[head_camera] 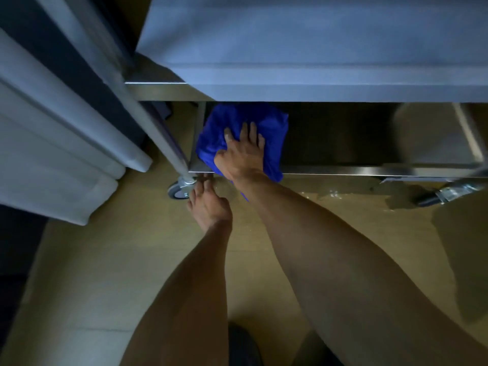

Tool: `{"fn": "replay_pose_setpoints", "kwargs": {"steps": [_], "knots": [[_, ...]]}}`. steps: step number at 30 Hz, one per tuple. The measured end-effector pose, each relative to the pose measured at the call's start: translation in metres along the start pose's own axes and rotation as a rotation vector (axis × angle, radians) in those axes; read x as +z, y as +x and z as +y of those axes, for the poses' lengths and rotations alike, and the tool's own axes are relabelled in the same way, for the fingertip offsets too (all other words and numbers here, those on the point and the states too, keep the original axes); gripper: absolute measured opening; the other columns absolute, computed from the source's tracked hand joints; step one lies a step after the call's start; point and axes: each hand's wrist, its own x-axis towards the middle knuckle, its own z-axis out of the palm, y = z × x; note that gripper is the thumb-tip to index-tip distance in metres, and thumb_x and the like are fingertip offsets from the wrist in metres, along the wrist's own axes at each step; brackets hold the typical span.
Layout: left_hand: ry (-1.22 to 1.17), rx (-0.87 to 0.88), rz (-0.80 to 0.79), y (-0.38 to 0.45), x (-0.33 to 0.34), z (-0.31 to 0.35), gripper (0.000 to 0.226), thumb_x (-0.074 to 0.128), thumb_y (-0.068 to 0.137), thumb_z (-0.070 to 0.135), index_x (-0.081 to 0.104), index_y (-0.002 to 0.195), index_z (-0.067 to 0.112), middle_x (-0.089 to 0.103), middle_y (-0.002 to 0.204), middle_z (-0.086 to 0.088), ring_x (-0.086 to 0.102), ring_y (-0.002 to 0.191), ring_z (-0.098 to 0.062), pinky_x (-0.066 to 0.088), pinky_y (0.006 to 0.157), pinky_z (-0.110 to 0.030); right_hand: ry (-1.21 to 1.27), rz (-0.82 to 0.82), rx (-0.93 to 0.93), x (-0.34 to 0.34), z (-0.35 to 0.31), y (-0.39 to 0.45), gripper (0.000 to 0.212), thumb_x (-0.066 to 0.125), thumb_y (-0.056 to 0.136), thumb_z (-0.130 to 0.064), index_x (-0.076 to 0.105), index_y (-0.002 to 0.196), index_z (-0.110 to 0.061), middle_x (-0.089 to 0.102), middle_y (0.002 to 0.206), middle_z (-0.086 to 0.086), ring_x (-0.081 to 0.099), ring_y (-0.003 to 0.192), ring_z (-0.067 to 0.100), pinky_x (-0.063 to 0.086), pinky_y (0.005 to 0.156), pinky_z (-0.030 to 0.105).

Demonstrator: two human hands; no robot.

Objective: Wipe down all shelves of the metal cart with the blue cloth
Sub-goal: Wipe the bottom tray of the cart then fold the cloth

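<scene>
The blue cloth (pixel 237 128) lies crumpled at the left end of the metal cart's bottom shelf (pixel 343 143). My right hand (pixel 241 154) presses flat on the cloth with fingers spread, reaching in under the upper shelf (pixel 303 62). One cloth corner hangs over the shelf's front rim (pixel 343 170). My left hand (pixel 207 204) is lower, fingers extended, with the fingertips touching the rim's underside by the front left leg (pixel 169 143). The back of the bottom shelf is hidden by the shelf above.
A front left caster (pixel 179 190) and a front right caster (pixel 443 195) stand on the tan floor. White rounded furniture (pixel 66 159) stands close on the left. A dark shape (pixel 243 344) sits at the bottom edge. Pale specks lie on the floor under the cart.
</scene>
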Motion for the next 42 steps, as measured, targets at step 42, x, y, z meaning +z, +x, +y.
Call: {"fn": "replay_pose_setpoints", "kwargs": {"steps": [42], "knots": [[-0.061,-0.167,-0.035,-0.069,0.050,0.159,0.042,0.045,0.096,0.035,0.063,0.114,0.001,0.064,0.113,-0.027,0.061,0.106,-0.043,0.048,0.086,-0.047,-0.089,0.056,0.758,-0.116,0.399,-0.040,0.071,0.028,0.098,-0.048,0.008,0.159,-0.016,0.001,0.163,0.027,0.003,0.148,0.050,0.006,0.119,0.059]]}}
